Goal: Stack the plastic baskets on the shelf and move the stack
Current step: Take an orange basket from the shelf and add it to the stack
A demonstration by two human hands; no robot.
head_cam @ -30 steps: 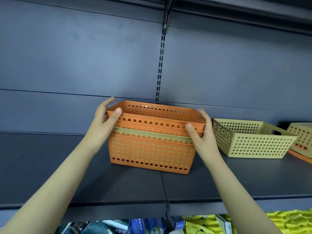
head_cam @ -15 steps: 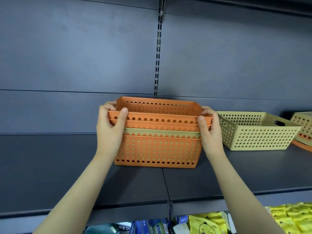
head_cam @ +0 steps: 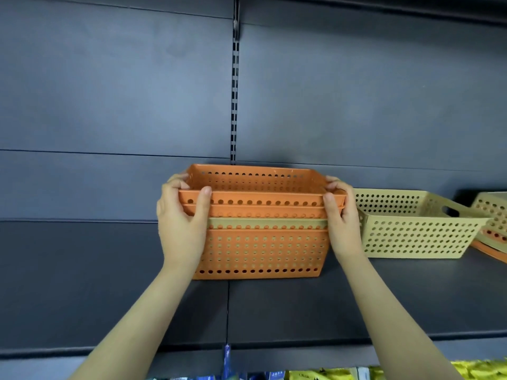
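Observation:
A stack of nested perforated plastic baskets stands on the dark shelf, near its middle. The outer basket is orange, a beige rim shows above it, and two orange rims sit on top. My left hand grips the stack's left end, thumb over the top rims. At the right end my right hand holds the rims the same way. The stack's base touches the shelf.
A single beige basket stands just right of the stack, close to my right hand. Further right, at the frame edge, are more beige and orange baskets. Packaged goods show on the level below. A slotted upright runs up the back wall.
My hands closed from a loose touch to a firm grip on both ends of the rims. The stack sits squarer to me and slightly nearer the beige basket.

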